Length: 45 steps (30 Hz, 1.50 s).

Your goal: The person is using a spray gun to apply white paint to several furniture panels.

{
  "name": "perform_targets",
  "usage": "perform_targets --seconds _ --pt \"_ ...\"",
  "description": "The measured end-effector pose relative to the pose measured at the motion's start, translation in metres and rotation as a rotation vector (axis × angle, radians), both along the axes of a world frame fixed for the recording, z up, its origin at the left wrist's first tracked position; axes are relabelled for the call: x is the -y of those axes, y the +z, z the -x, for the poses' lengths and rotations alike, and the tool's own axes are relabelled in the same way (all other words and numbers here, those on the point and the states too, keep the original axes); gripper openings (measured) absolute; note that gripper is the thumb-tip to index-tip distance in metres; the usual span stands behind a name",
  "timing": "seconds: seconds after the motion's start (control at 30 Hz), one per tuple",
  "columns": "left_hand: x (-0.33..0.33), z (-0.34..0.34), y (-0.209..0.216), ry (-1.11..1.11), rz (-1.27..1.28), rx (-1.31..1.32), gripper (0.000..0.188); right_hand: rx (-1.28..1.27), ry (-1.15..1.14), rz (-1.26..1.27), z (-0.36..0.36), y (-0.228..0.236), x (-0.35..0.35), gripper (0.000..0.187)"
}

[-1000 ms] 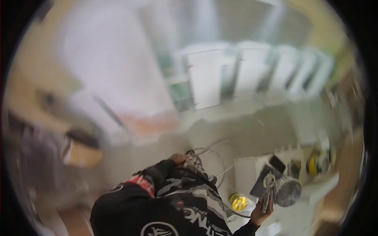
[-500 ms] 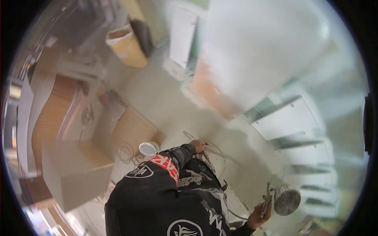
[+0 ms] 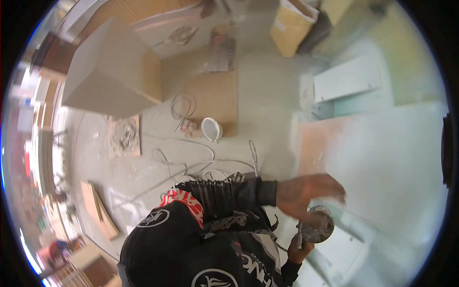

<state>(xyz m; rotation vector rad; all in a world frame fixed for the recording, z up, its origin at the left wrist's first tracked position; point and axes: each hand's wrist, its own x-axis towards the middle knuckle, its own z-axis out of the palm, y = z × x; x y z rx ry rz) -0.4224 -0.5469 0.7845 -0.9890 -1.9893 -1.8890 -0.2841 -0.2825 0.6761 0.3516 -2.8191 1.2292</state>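
Gray floor (image 3: 267, 95) takes up most of the middle. Big white panel (image 3: 392, 167) on the right, orange-brown patch at its near-left corner; smaller white panel (image 3: 346, 80) above it. Large tan carton (image 3: 107, 71) upper left, flat cardboard sheet (image 3: 227, 98) to its right, open paper bag (image 3: 292, 28) at the top. Wearer's black jacket (image 3: 167, 248) fills the bottom center. Stained square board (image 3: 125, 136) and wooden planks (image 3: 98, 210) lie on the left. White bucket (image 3: 210, 129) sits at the cardboard's lower end, pale hose (image 3: 256, 170) snaking between it and the wearer.

Left hand (image 3: 308, 193) is stretched across to the right, just above the tool — fingers extended and loosely bent, thumb spread away from them, so released. Right hand (image 3: 301, 249) is lower, close to the body, fingers wrapped around the handle of the spray gun (image 3: 321, 234). The gun is tilted, right of the jacket, directly above the right hand and below the left; its round, stained cup (image 3: 328, 226) is partly covered by the left thumb. Left hand is motion-blurred — can't tell if the thumb touches the cup or only passes over it.
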Motion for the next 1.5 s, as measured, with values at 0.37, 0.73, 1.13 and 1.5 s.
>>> perform_targets --seconds 0.37,0.73,1.13,1.5 --pt "0.042 -0.032 -0.001 0.281 0.238 -0.379 0.036 -0.067 0.493 -0.009 0.090 -0.002 0.055 0.014" --pt "0.003 -0.047 -0.030 0.245 0.326 -0.339 0.031 0.535 0.370 0.552 0.043 -0.064 0.020 0.058" --pt "-0.016 -0.013 -0.068 0.341 0.265 -0.227 0.028 0.185 0.185 0.104 0.054 -0.059 0.066 0.038" --pt "0.002 0.027 -0.109 0.338 -0.034 0.523 0.042 0.107 -0.347 0.488 0.015 -0.082 0.066 0.026"
